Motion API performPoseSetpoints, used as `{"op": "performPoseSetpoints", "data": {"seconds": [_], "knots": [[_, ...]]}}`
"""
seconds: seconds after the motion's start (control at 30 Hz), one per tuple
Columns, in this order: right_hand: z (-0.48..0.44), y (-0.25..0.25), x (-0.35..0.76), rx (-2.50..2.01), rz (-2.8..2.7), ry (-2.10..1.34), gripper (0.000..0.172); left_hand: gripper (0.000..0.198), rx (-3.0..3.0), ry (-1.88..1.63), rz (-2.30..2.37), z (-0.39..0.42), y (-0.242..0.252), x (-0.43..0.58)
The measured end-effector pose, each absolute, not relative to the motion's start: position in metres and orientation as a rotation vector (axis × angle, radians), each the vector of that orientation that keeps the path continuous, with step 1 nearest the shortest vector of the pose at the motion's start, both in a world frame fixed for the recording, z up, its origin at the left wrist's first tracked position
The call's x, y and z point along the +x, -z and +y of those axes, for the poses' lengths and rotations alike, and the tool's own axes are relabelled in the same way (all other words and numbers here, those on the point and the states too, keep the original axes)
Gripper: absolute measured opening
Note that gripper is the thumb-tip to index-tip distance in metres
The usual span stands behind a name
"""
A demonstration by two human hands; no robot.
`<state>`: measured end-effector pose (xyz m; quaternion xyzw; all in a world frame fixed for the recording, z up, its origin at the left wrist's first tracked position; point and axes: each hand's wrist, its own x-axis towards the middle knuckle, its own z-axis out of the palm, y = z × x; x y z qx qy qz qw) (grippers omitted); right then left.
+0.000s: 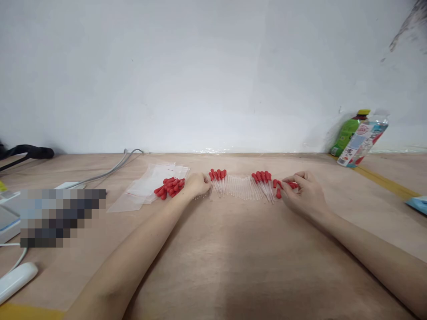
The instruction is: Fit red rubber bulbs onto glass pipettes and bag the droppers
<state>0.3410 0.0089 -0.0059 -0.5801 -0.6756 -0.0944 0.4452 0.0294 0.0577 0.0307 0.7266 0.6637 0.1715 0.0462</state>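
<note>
Several glass droppers with red rubber bulbs lie in groups on the brown table (220, 249). One bunch (218, 178) sits just right of my left hand (197, 184), whose fingers are curled down over something I cannot make out. Another bunch (263, 181) lies in the middle. My right hand (305, 192) pinches a red-bulbed dropper (289, 184) beside a few loose ones (277, 189). A heap of red-bulbed droppers (170, 186) rests left of my left hand, on clear plastic bags (147, 189).
A white wall rises behind the table. A green bottle (347, 133) and a printed packet (362, 140) lean at the back right. Grey cables (110, 171), a white device (16, 280) and a blurred patch lie at the left. Yellow tape (383, 181) runs along the right.
</note>
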Motion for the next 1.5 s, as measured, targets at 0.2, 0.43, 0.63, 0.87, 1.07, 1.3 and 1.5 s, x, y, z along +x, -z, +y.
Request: {"op": "performPoseSetpoints", "data": {"seconds": [0.2, 0.43, 0.63, 0.87, 1.07, 1.3, 1.5], "knots": [[0.011, -0.012, 0.353, -1.695, -1.898, 0.08, 0.017, 0.019, 2.441, -0.713, 1.971, 0.04, -0.036, 0.059], [0.014, -0.015, 0.363, -1.743, -2.001, -0.034, 0.018, 0.021, 2.616, -0.603, 1.969, 0.045, -0.019, 0.095], [0.015, -0.009, 0.354, -1.864, -1.92, -0.061, 0.036, 0.028, 2.533, -0.505, 2.09, 0.058, -0.02, 0.099], [0.015, -0.008, 0.345, -1.934, -1.906, -0.094, 0.041, 0.029, 2.414, -0.424, 2.163, 0.061, -0.024, 0.099], [0.016, -0.01, 0.342, -2.026, -1.858, -0.277, 0.038, 0.02, 2.245, -0.379, 2.193, 0.066, -0.03, 0.103], [0.019, -0.008, 0.346, -1.989, -1.715, -0.383, 0.029, 0.02, 2.158, -0.432, 2.105, 0.067, -0.045, 0.094], [0.009, -0.009, 0.33, -1.663, -1.536, -0.124, 0.022, 0.027, 2.285, -0.572, 1.875, 0.047, -0.072, 0.059]]}}
